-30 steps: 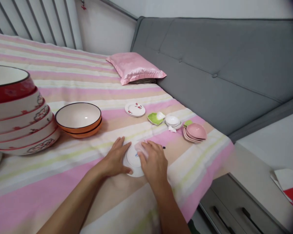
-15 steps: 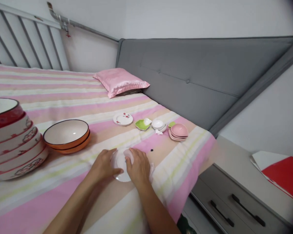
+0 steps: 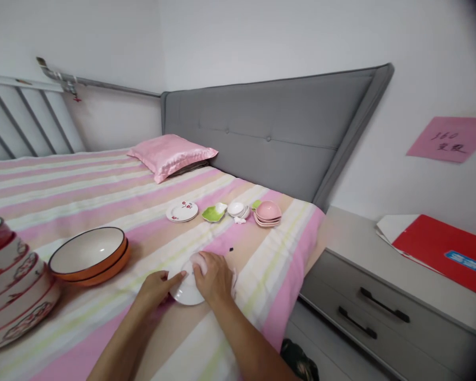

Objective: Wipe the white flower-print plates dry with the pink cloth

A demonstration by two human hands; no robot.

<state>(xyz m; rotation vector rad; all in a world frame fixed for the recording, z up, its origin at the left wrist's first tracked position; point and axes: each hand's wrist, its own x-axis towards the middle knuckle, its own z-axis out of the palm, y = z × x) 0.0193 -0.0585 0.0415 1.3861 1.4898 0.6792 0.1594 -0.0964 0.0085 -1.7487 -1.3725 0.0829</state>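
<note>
A white plate (image 3: 187, 297) is tilted off the striped bedspread in front of me. My left hand (image 3: 154, 290) grips its left rim, thumb across the top and fingers underneath. Over the right part of the plate lies my right hand (image 3: 214, 276), fingers curled on a pale, thin white cloth (image 3: 234, 283) whose edge sticks out beyond the hand. Whether it is cloth or tissue I cannot tell exactly. A small black bit (image 3: 231, 249) lies just beyond the right hand.
Left stand stacked patterned bowls (image 3: 21, 304) and orange bowls (image 3: 89, 254). Farther back are flowered plates (image 3: 182, 211), a green leaf dish (image 3: 214, 212), small white dishes (image 3: 238, 210) and pink dishes (image 3: 267, 212). A pink pillow (image 3: 174, 153) lies behind; a nightstand (image 3: 353, 233) stands right.
The view has swung right and up. My left hand has shifted from spread beside the plate to pinching its rim, and the plate now tilts. The right hand stays on it.
</note>
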